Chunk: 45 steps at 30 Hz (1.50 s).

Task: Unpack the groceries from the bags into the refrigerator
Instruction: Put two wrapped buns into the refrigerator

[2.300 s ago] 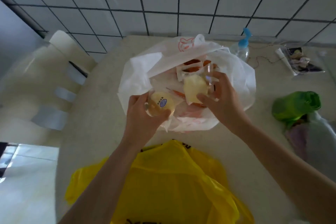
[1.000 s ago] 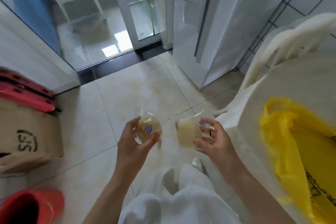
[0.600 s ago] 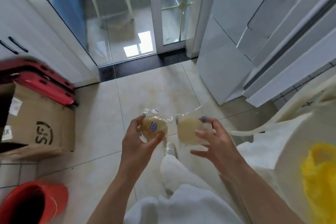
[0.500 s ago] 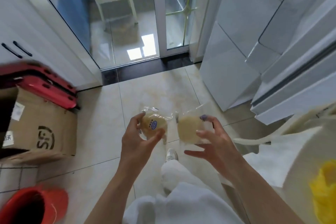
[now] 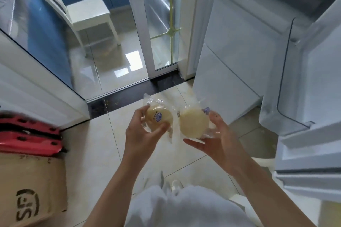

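Fingers point(image 5: 140, 116) of the left hand point(image 5: 141, 135) curl round one wrapped bun point(image 5: 159, 119); those of the right hand point(image 5: 219, 143) cradle a second bun point(image 5: 193, 123) from beneath, thumb on its far edge. Both buns hang over the floor, side by side between the palms. Beyond the right fingertips stands the refrigerator point(image 5: 239, 64), its door point(image 5: 311, 83) swung open. My advice: keep the grip light so the soft bread isn't squashed, and set one down before releasing the other.
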{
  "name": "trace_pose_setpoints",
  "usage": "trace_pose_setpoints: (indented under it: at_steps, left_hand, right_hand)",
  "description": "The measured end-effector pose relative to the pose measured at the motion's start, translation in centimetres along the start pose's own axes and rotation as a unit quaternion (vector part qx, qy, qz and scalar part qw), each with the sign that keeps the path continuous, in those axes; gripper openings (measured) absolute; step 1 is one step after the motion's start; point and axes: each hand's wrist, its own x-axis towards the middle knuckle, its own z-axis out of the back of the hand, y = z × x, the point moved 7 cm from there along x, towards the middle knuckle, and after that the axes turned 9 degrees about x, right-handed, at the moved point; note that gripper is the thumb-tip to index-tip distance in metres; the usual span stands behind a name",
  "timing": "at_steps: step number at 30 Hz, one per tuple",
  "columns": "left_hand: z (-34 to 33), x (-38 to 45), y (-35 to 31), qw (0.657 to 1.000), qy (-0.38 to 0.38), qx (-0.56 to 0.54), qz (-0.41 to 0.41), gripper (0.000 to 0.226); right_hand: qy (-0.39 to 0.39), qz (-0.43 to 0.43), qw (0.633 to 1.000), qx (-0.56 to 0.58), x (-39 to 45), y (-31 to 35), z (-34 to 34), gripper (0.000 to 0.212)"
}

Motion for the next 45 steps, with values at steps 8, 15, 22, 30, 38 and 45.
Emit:
trace_pose_setpoints:
  at_steps: [8, 15, 22, 30, 38, 45]
  left_hand:
    - [-2.5, 12.2, -2.8, 0.994, 0.1, -0.004, -0.046, 0.06]
    - [-4.2, 23.7, -7.5, 0.971, 0.213, 0.006, -0.108, 0.05]
    - [-7.9, 30.6, -14.2, 0.939, 0.291, 0.002, -0.186, 0.051]
    - [-13.0, 30.3, -25.2, 0.887, 0.347, -0.042, -0.303, 0.057]
    - [-14.7, 27.4, -35.8, 0.841, 0.358, -0.094, -0.395, 0.05]
    - [-12.7, 25.6, -43.7, 0.815, 0.314, -0.178, -0.453, 0.066]
  right_hand:
    - [-0.087, 0.137, 0.987, -0.002, 5.6, 5.9, -1.3, 0.035]
    - [-0.236, 0.264, 0.921, -0.161, 9.1, 12.1, -5.0, 0.041]
    - [-0.342, 0.369, 0.819, -0.277, 9.3, 17.8, -7.9, 0.047]
    - [-0.438, 0.457, 0.697, -0.337, 4.6, 24.5, -10.3, 0.042]
    - [-0.466, 0.497, 0.613, -0.401, -0.9, 29.7, -14.3, 0.042]
    - [-0.48, 0.539, 0.508, -0.47, -5.4, 33.4, -19.9, 0.044]
